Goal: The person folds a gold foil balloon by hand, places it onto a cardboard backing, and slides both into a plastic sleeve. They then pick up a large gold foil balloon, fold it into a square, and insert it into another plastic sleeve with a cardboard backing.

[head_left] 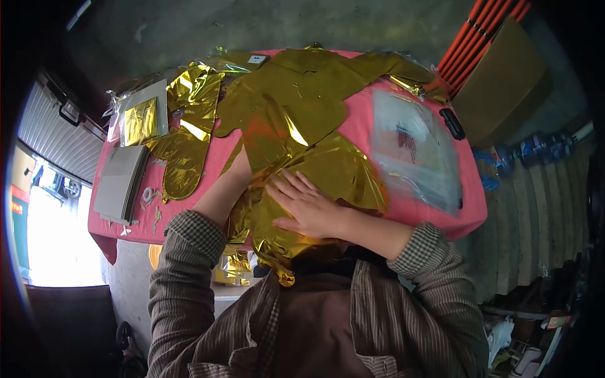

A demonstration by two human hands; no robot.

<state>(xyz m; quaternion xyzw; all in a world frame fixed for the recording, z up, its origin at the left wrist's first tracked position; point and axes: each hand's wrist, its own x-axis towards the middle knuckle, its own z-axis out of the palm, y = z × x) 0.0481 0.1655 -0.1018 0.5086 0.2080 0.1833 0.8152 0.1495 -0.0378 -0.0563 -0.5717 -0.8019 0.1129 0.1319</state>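
A gold foil balloon (337, 167), flat and uninflated, lies across the near side of the table and hangs over its front edge. My right hand (307, 205) rests flat on it, fingers stretched out. Only the wrist side of my left hand (239, 169) shows; its fingers are hidden under a fold of the foil, so I cannot see whether they grip it. Beyond both hands, a larger spread of flat gold foil (296, 88) covers the middle and far part of the table. Another gold foil balloon (183, 167) lies to the left.
Stacked grey boards (118, 183), a white tape roll (148, 194) and a packet with folded gold foil (140, 121) lie left on the pink tablecloth (359, 120). Clear plastic bags (413, 151) and a black object (452, 123) lie right. A cardboard box (501, 82) stands beyond.
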